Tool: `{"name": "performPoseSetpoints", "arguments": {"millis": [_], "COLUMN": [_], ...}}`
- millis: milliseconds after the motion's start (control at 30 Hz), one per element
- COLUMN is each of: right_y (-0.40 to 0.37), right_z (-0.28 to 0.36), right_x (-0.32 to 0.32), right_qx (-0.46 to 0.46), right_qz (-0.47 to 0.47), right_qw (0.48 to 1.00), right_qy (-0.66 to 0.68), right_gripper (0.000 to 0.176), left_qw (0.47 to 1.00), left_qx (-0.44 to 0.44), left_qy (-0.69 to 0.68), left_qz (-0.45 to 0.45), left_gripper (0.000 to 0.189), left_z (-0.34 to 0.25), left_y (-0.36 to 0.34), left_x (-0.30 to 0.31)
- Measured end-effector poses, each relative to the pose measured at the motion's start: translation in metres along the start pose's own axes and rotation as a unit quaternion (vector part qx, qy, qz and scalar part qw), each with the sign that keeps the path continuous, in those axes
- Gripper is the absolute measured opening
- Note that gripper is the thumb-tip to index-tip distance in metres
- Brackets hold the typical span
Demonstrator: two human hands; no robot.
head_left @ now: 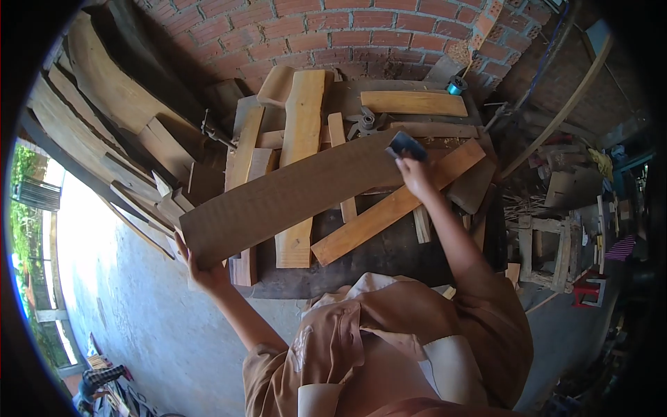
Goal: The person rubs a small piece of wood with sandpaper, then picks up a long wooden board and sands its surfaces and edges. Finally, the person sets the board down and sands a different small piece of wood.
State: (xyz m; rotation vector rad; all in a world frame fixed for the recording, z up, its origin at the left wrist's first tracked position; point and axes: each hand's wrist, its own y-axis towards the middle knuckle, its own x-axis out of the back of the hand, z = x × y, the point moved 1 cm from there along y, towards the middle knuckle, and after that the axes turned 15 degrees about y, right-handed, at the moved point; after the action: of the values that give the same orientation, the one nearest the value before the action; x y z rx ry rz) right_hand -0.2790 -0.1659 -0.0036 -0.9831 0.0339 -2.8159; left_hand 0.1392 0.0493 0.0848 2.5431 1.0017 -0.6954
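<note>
While the left hand (203,270) grips one end of a long plank (292,191), the right hand (415,177) meets it at the opposite end. The plank lies slantwise across a workbench (389,254), its near end low on the person's left and its far end higher on the right. It rests on top of several shorter boards.

Left hand: the fingers are closed around the plank's lower-left corner, which projects past the bench edge. The palm is beneath the wood and most of the fingers are hidden behind it.

Right hand: the fingers are folded narrowly over a dark block (406,146), held against the plank's upper-right end. The block sits just beyond the fingertips and touches the wood, with the wrist trailing back toward the body.

A second plank (396,205) runs diagonally under the right forearm, just beside the long plank's far end. A pale upright board (303,118) passes beneath the long plank near its middle. More boards (104,90) lean on the left against a brick wall (347,28). A blue spool (456,85) sits at the back of the bench, well apart from both hands.
</note>
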Motion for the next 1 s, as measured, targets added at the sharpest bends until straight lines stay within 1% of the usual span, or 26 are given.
{"name": "performPoseSetpoints", "arguments": {"millis": [33,67,100,133,200,233,267,300,333,367,400,467,533,600,667,700,733,800,867,900,967,1000], "right_y": [-0.018,-0.038,-0.059,-0.076,-0.081,-0.081,-0.068,-0.048,-0.035,-0.014,0.000,-0.006,-0.018,-0.037,-0.058,-0.064,-0.063,-0.042,-0.013,-0.004,0.010,-0.008], "right_z": [0.031,0.059,0.074,0.082,0.080,0.081,0.066,0.037,0.019,-0.012,-0.031,0.015,0.050,0.065,0.082,0.084,0.078,0.051,0.023,0.020,0.012,0.036], "right_x": [-0.006,-0.017,-0.039,-0.052,-0.053,-0.055,-0.046,-0.038,-0.025,-0.012,-0.004,0.004,-0.023,-0.055,-0.066,-0.065,-0.064,-0.049,-0.024,-0.022,-0.021,-0.029], "right_qx": [0.037,0.072,0.194,0.312,0.298,0.290,0.239,0.106,0.194,0.052,0.051,0.017,0.081,0.209,0.275,0.295,0.293,0.217,0.074,0.077,-0.024,0.067], "right_qz": [0.037,0.074,0.103,0.129,0.140,0.152,0.109,0.115,-0.107,-0.079,-0.085,-0.025,-0.036,-0.047,-0.015,-0.011,-0.009,0.010,-0.038,-0.037,-0.001,0.003], "right_qw": [0.999,0.994,0.976,0.941,0.944,0.944,0.965,0.986,0.975,0.989,0.984,0.977,0.977,0.973,0.960,0.955,0.955,0.971,0.978,0.977,0.968,0.978], "right_qy": [-0.009,-0.020,-0.005,0.010,0.023,0.038,-0.021,0.055,-0.032,-0.118,-0.145,-0.210,-0.196,-0.089,-0.050,-0.042,-0.038,-0.096,-0.192,-0.194,-0.248,-0.199], "right_gripper": [0.030,0.027,0.023,0.020,0.019,0.019,0.018,0.019,0.020,0.025,0.028,0.027,0.025,0.024,0.024,0.023,0.023,0.019,0.019,0.019,0.021,0.021], "left_qw": [1.000,0.999,0.997,0.997,0.998,0.997,0.997,0.996,0.996,0.996,0.995,0.996,0.992,0.992,0.990,0.990,0.990,0.989,0.990,0.991,0.992,0.992], "left_qx": [0.002,-0.015,-0.028,-0.020,0.001,-0.004,-0.004,-0.015,-0.025,-0.025,-0.028,-0.030,-0.028,-0.036,-0.029,-0.029,-0.031,-0.034,-0.033,-0.034,-0.036,-0.037], "left_qy": [-0.003,0.030,0.066,0.068,0.067,0.074,0.077,0.080,0.083,0.082,0.081,0.076,0.119,0.123,0.135,0.139,0.141,0.141,0.129,0.126,0.117,0.116], "left_qz": [0.002,0.012,0.022,0.026,0.016,0.019,0.025,0.031,0.036,0.039,0.041,0.046,0.028,0.019,0.011,0.010,0.001,-0.010,-0.037,-0.041,-0.031,-0.034], "left_gripper": [0.061,0.061,0.061,0.061,0.061,0.062,0.062,0.062,0.062,0.062,0.062,0.061,0.060,0.060,0.060,0.060,0.061,0.062,0.062,0.062,0.060,0.060], "left_z": [0.000,0.000,0.000,-0.002,-0.007,-0.010,-0.012,-0.015,-0.018,-0.021,-0.024,-0.029,-0.036,-0.039,-0.042,-0.046,-0.050,-0.053,-0.054,-0.052,-0.048,-0.048], "left_y": [0.002,0.004,0.005,0.006,0.012,0.014,0.016,0.017,0.017,0.018,0.018,0.018,0.017,0.017,0.016,0.013,0.010,0.004,-0.004,-0.005,-0.003,-0.001], "left_x": [0.002,0.005,0.007,0.008,0.004,0.004,0.003,0.002,0.001,0.001,-0.001,-0.008,-0.014,-0.009,0.008,0.017,0.026,0.037,0.044,0.048,0.053,0.052]}}
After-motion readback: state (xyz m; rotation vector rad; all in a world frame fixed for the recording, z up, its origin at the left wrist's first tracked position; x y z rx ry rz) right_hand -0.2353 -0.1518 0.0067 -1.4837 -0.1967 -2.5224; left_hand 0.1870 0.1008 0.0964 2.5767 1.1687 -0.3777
